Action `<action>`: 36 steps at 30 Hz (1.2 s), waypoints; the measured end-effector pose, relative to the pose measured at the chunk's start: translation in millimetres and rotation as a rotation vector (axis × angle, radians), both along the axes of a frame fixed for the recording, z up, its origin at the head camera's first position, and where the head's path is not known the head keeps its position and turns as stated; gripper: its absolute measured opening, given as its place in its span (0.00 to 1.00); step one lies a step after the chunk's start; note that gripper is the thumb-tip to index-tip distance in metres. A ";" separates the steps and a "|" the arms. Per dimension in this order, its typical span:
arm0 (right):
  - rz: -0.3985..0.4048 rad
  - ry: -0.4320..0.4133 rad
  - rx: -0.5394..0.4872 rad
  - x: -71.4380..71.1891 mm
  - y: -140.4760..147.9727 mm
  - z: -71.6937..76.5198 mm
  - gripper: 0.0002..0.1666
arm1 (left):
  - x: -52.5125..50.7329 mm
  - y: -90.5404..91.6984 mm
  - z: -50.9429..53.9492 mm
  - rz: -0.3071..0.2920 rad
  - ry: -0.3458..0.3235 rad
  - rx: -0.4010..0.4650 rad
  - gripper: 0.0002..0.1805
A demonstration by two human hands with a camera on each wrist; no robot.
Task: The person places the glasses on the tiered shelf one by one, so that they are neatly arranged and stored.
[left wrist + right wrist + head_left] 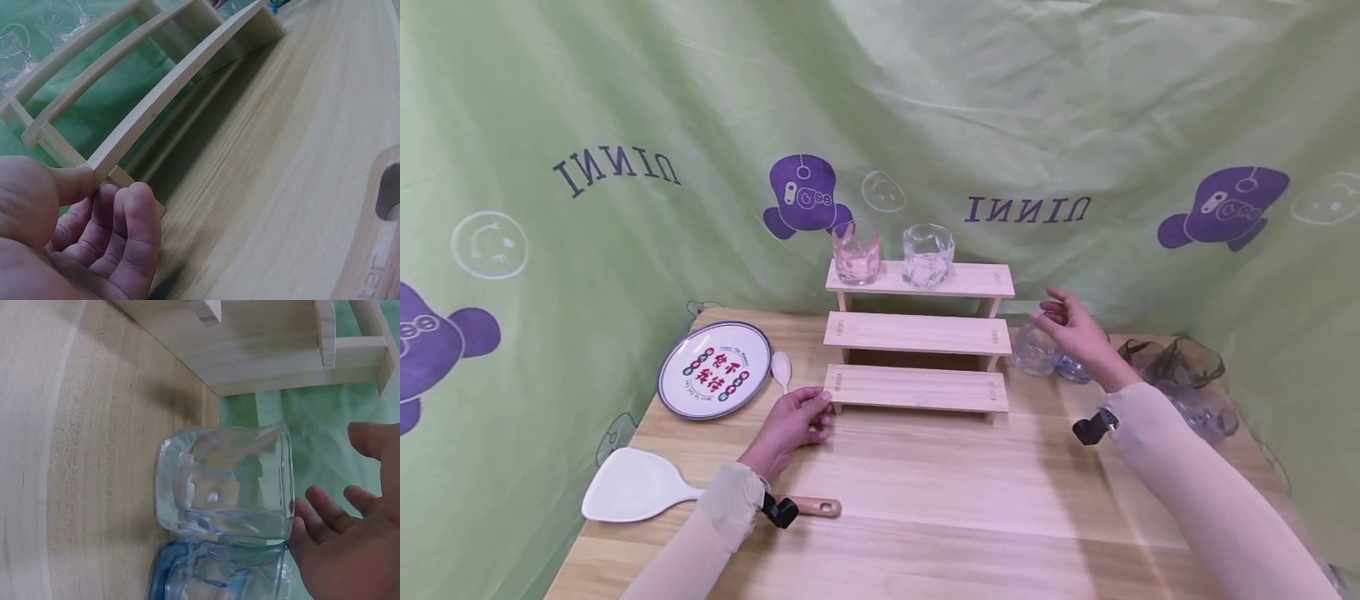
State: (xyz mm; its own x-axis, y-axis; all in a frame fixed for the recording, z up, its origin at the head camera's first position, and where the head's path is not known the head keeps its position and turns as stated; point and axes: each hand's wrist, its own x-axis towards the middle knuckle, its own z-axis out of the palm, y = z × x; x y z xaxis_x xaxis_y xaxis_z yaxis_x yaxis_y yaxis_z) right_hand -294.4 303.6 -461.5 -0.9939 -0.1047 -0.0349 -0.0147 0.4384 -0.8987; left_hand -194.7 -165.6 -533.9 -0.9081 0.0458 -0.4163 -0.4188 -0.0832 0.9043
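Note:
A three-step wooden display stand (917,333) stands at the middle of the table. My left hand (786,429) pinches the left front corner of its lowest board, thumb above and curled fingers below in the left wrist view. A pinkish glass (857,258) and a clear glass (928,258) sit on the top step. Right of the stand, my right hand (1081,337) hovers with spread fingers at the rim of a clear glass (219,481). Against that glass stands a bluish glass (219,572). Whether the right fingertips touch a rim, I cannot tell.
To the left lie a white plate (700,335) with coloured lettering, a small pale spoon (781,369) and a white spatula (634,487) with a wooden handle. Several transparent items (1198,404) are at the right edge. A green curtain (1075,100) hangs behind.

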 end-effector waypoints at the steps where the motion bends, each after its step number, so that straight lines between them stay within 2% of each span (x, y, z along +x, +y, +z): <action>1: 0.009 -0.006 0.006 0.6 -1.3 0.5 0.46 | 0.1 -0.2 0.3 0.001 -0.001 0.000 0.17; 8: 0.044 -0.011 0.036 17.0 -9.6 -2.1 0.45 | 0.7 -1.1 1.4 -0.001 -0.007 0.011 0.17; 15: 0.057 0.034 0.147 34.0 -15.1 -4.6 0.45 | -0.1 -0.4 2.8 -0.014 -0.009 0.010 0.17; 21: 0.061 -0.036 0.093 43.3 -16.9 -10.4 0.53 | 0.7 -0.6 3.4 0.001 -0.021 0.004 0.20; 25: 0.047 -0.014 0.025 50.3 -17.5 -24.2 0.60 | 1.1 -1.3 2.4 0.009 -0.023 0.001 0.20; 30: -0.004 0.040 -0.027 55.3 -16.9 -39.9 0.63 | 0.9 -1.2 -0.6 -0.006 0.004 0.015 0.21; 36: -0.056 0.006 -0.087 52.9 -15.4 -54.7 0.63 | 1.3 -0.6 0.0 -0.003 0.013 0.016 0.20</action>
State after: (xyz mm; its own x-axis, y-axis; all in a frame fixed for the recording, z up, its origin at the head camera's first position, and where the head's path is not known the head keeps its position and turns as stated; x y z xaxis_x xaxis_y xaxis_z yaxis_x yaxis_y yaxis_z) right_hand -241.5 288.2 -516.2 -0.9984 -0.0515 -0.0220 0.0020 0.3591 -0.9333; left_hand -193.3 -166.2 -533.9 -0.9134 0.0554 -0.4033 -0.4070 -0.0967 0.9083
